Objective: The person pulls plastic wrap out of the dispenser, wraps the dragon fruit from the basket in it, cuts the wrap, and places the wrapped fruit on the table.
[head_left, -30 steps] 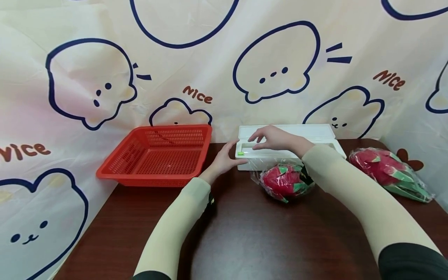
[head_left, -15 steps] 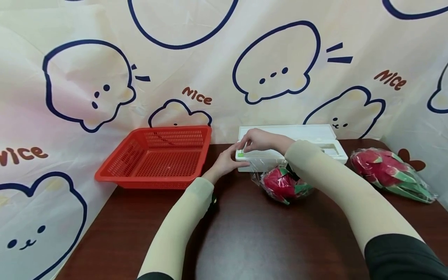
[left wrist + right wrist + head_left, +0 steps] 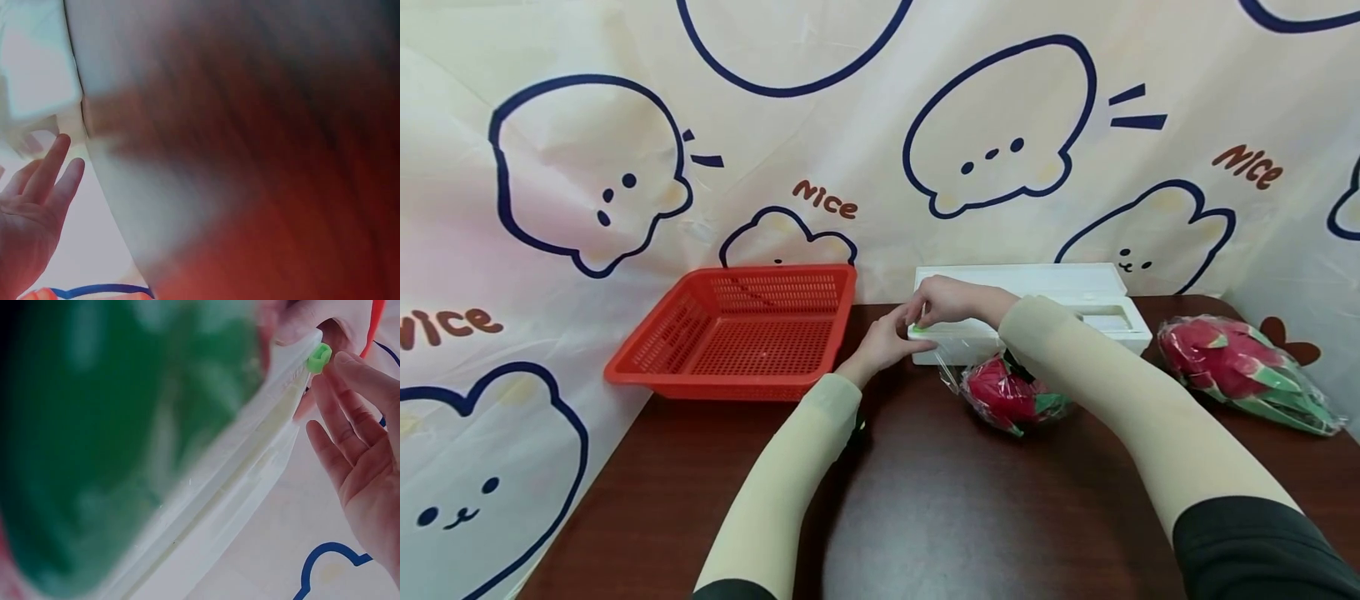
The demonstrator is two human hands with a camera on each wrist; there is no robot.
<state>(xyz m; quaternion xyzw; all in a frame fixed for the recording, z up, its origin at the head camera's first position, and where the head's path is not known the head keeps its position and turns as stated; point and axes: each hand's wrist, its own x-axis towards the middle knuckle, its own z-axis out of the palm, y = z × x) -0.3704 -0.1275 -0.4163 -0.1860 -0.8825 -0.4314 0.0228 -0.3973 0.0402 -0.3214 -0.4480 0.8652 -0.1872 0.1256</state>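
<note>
A white cling film box (image 3: 1108,321) stands at the back of the table with its lid raised. My left hand (image 3: 883,343) holds its left end, thumb at the front face. Over the same corner, my right hand (image 3: 946,298) pinches the small green slide cutter (image 3: 319,357) at the box's edge. Right in front of the box lies a dragon fruit (image 3: 1003,396) in clear film, partly hidden by my right forearm. Clear film also shows between this fruit and the box. In the right wrist view the fruit's green part fills the left side, blurred.
A red plastic basket (image 3: 767,386) stands to the left of the box. Another wrapped dragon fruit (image 3: 1228,362) lies at the table's right. A printed cloth (image 3: 880,242) hangs right behind the brown table (image 3: 962,517).
My right hand has moved left along the box to its left corner, and its fingers have closed at the green slide cutter. My left hand stays at the box's end.
</note>
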